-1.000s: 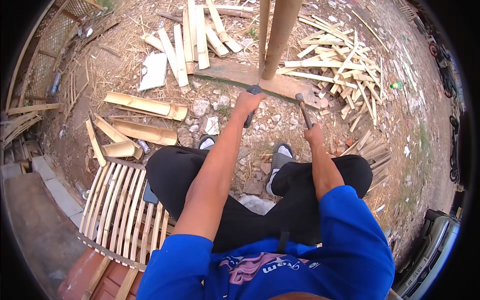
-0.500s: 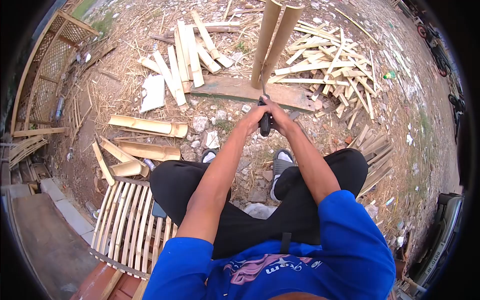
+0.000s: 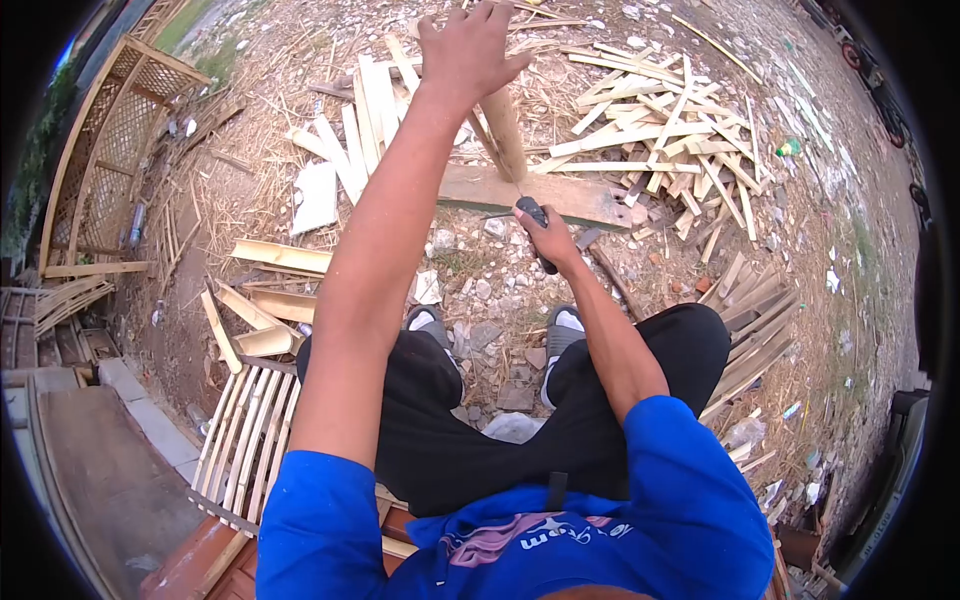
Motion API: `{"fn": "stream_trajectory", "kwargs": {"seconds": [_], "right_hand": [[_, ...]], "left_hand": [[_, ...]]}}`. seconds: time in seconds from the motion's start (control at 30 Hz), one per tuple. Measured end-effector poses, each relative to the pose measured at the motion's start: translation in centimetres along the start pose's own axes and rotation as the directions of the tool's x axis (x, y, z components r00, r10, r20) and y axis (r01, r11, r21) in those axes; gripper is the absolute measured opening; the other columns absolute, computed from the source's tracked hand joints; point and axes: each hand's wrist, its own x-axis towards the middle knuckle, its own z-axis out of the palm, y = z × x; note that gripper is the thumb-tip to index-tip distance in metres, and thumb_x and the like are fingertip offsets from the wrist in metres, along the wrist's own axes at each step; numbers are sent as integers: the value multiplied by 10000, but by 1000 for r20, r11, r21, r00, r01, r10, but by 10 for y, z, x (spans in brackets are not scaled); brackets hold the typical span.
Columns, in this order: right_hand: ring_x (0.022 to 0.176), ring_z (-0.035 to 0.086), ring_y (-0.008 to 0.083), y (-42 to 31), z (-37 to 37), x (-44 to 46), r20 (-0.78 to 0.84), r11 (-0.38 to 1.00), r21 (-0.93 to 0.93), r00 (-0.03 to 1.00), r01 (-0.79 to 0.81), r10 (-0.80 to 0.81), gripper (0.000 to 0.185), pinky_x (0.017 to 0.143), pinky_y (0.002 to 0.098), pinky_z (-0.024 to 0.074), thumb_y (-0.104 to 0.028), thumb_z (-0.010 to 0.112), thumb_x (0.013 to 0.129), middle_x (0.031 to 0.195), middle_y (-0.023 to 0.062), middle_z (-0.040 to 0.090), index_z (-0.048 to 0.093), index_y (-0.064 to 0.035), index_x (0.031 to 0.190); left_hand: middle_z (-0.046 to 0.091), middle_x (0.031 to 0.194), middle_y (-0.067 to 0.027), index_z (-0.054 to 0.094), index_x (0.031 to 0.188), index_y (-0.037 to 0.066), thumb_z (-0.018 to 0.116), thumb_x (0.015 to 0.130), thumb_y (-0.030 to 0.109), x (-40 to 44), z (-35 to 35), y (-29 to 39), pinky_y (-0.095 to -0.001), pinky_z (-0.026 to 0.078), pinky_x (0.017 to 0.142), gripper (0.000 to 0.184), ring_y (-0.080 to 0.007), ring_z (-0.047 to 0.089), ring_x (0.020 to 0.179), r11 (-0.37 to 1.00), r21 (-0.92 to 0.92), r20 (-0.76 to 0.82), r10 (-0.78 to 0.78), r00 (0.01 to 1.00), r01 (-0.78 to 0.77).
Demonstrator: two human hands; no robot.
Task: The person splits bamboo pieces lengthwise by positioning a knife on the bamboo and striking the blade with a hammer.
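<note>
My right hand (image 3: 549,238) is closed round the black handle (image 3: 533,212) of a knife, held in front of my feet. Its thin blade points away toward the foot of a split bamboo piece (image 3: 504,130), which stands on a wooden plank (image 3: 580,200). My left hand (image 3: 466,52) is raised at the far side with fingers spread and thumb out, by the upper part of the bamboo. It hides the bamboo's top, and whether it touches the bamboo I cannot tell.
A heap of split bamboo strips (image 3: 670,130) lies right of the plank, and wider bamboo pieces (image 3: 375,110) lie left. A slatted bamboo seat (image 3: 245,430) is at my left. A wooden-handled tool (image 3: 615,275) rests on the stony ground near my right knee.
My left hand has let go of the knife handle and reached up and away to the bamboo's upper part. My right hand keeps the handle, now tilted and slightly to the right.
</note>
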Motion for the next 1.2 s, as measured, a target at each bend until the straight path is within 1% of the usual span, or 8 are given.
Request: {"fn": "stream_trajectory", "kwargs": {"seconds": [0.2, 0.33, 0.57, 0.67, 0.8, 0.93, 1.07, 1.2], "right_hand": [[757, 622, 202, 13, -2, 15, 18, 992, -84, 996, 94, -93, 624, 677, 348, 504, -338, 834, 704, 933, 145, 647, 542, 13, 1130], [655, 603, 180, 28, 2, 27, -16, 977, -143, 986, 159, -163, 597, 593, 329, 492, -193, 777, 689, 876, 126, 637, 526, 6, 1193], [644, 619, 209, 29, 16, 20, -154, 884, -432, 951, 179, -267, 429, 573, 362, 499, -143, 706, 719, 841, 127, 630, 543, -26, 1099], [623, 589, 174, 2, 8, 11, 142, 968, 202, 982, -149, 121, 368, 529, 318, 484, -63, 680, 737, 808, 98, 602, 515, -24, 1064], [565, 540, 115, 6, -7, 13, 201, 960, 202, 967, -195, 154, 352, 454, 281, 438, -25, 664, 744, 731, 54, 552, 519, -39, 1064], [627, 615, 210, 28, 9, 20, -177, 865, -481, 950, 144, -257, 502, 558, 346, 502, -159, 711, 687, 797, 121, 622, 524, -25, 1133], [763, 632, 258, 9, -1, 9, 18, 998, -41, 998, -53, 54, 504, 709, 359, 509, -195, 710, 668, 877, 160, 653, 563, -14, 1115], [793, 633, 259, 3, 2, 5, -15, 987, 13, 987, 160, -160, 532, 733, 363, 508, -192, 715, 668, 916, 156, 660, 579, -12, 1150]], "left_hand": [[487, 1349, -239, 465, 1334, 70, 698, 814, 191, 12, -45, -56, -495, 524, 852, 582, -436, 613, 1029, 970, -230, 318, 1, 948, 76], [674, 931, -230, 568, 1119, 38, 723, 830, 309, 5, -42, -78, -506, 538, 703, 426, -432, 657, 809, 989, 28, 469, -142, 872, 146], [674, 769, -184, 594, 1014, 63, 682, 856, 395, -8, -17, -68, -479, 524, 621, 378, -374, 666, 720, 998, -35, 163, -42, 986, 49], [677, 754, -162, 598, 975, 77, 683, 853, 402, -4, -17, -50, -467, 522, 591, 358, -360, 666, 683, 997, -20, 149, -72, 986, 76], [678, 733, -144, 595, 926, 91, 669, 862, 424, 2, -8, -35, -464, 520, 570, 347, -349, 670, 669, 998, -38, 128, -35, 991, 40], [665, 702, -139, 601, 902, 93, 679, 852, 425, 1, -9, -30, -463, 520, 563, 346, -347, 667, 659, 996, -10, 123, -82, 989, 84], [660, 691, -137, 606, 875, 96, 697, 834, 424, -4, -18, -30, -463, 518, 559, 342, -347, 663, 650, 996, -9, 92, -90, 992, 91], [661, 694, -137, 604, 874, 101, 711, 822, 421, -6, -21, -30, -462, 515, 552, 342, -344, 661, 645, 997, 4, 66, -78, 995, 78]]}}
